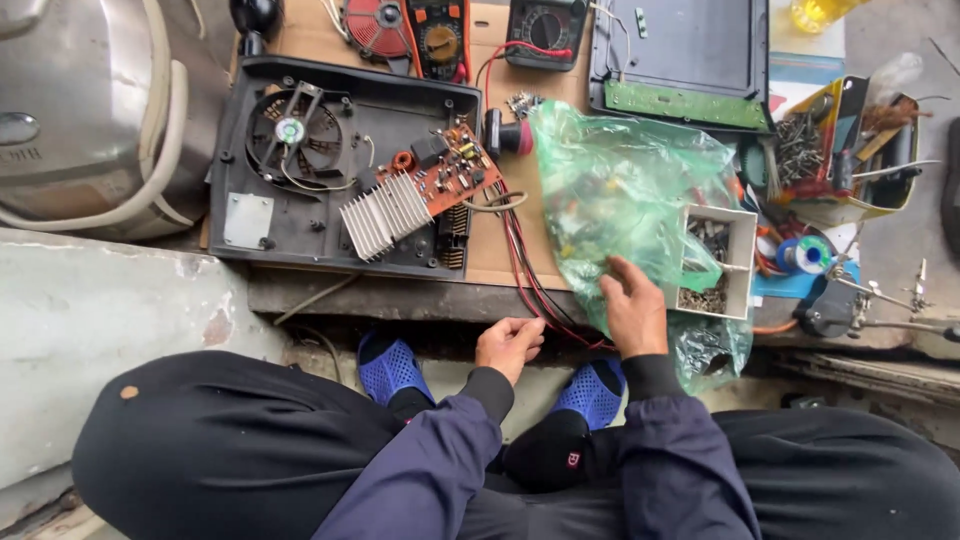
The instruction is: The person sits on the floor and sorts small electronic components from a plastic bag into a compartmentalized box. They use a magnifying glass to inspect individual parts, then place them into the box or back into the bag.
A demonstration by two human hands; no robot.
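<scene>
The right hand (634,312) rests spread, fingers loose, on the green bag (625,195), which lies just ahead of it beside a parts box (742,262). The left hand (508,343) is curled shut; whether it pinches the red wires (530,280) cannot be told.

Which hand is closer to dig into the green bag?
Probably the right hand: its fingers already rest on the green plastic bag, beside the small white box of parts. The left hand is curled loosely near the red and black wires, away from the bag.
</scene>
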